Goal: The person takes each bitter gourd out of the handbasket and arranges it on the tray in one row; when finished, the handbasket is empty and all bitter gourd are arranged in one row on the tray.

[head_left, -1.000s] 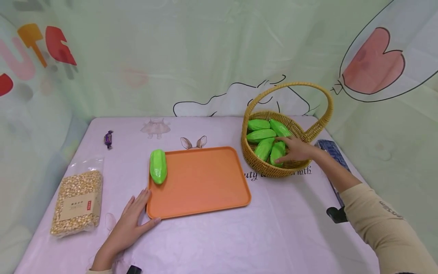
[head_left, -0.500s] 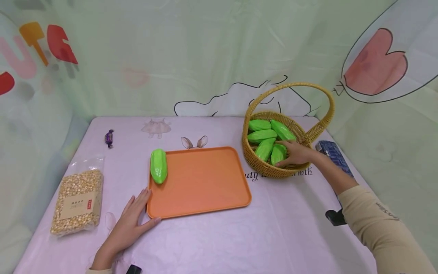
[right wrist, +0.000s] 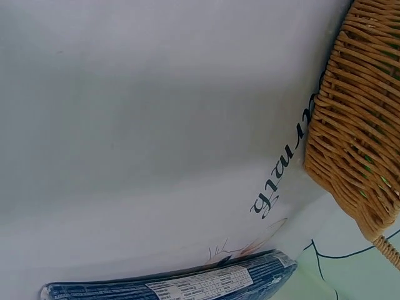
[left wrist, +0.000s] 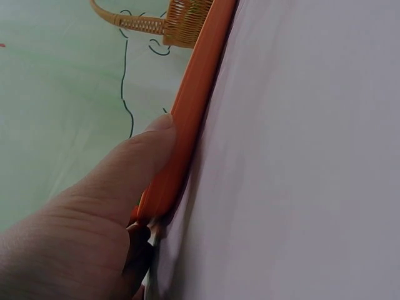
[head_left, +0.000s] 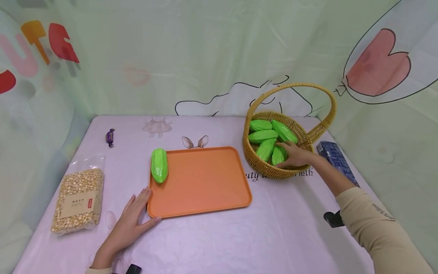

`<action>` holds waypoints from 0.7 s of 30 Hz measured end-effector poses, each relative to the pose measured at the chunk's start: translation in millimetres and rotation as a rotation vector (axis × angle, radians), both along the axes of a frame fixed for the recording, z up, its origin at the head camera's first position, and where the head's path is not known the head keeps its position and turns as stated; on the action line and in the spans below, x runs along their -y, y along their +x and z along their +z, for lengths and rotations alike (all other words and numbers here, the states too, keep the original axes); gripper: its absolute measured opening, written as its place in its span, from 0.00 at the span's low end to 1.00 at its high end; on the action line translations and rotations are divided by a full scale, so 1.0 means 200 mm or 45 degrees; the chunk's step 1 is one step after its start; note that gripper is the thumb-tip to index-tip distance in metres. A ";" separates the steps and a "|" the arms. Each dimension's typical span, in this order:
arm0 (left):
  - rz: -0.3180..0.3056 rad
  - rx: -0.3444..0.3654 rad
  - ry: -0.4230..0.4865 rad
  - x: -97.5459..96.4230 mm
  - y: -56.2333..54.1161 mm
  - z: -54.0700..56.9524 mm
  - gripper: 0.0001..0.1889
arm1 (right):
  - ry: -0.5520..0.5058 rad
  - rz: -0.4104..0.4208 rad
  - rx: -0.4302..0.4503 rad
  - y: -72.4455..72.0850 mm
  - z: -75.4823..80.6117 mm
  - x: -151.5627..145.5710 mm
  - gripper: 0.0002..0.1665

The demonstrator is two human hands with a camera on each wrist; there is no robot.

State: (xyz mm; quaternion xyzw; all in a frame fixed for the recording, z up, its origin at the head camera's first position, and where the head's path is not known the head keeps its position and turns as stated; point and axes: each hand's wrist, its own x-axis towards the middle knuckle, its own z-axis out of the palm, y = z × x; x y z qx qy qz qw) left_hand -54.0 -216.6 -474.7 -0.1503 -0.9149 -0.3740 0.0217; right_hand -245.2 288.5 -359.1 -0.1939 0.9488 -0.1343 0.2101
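"Green fruit (head_left: pixel 278 154) being handled: where is it?"

"On the desk (head_left: pixel 219 243), the orange tray (head_left: pixel 202 182) sits mid-way along; the basket (head_left: pixel 266 169), near the far right corner, has that fruit inside its near rim."

"And the hands?"

"Left hand (head_left: pixel 129 225) spread at the tray's near left corner; right hand (head_left: pixel 295 155) pinching the fruit between thumb and fingers."

"Anything smaller?"

"Purple candy (head_left: pixel 109 137), by the desk's far left corner."
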 end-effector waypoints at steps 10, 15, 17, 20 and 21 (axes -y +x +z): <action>0.003 -0.013 -0.001 0.00 0.00 -0.01 0.44 | -0.028 -0.009 -0.008 0.01 -0.01 0.01 0.52; 0.006 -0.016 -0.003 0.01 0.00 -0.01 0.44 | -0.034 -0.016 -0.007 0.00 -0.01 0.01 0.51; 0.006 -0.015 0.000 0.01 0.00 -0.01 0.44 | -0.029 -0.018 -0.011 0.00 -0.02 0.01 0.52; 0.005 -0.020 0.005 0.01 0.00 -0.01 0.44 | -0.021 -0.022 -0.020 0.00 -0.02 0.01 0.52; 0.005 -0.019 0.004 0.00 0.00 -0.01 0.44 | -0.020 -0.019 -0.025 0.00 -0.02 0.01 0.53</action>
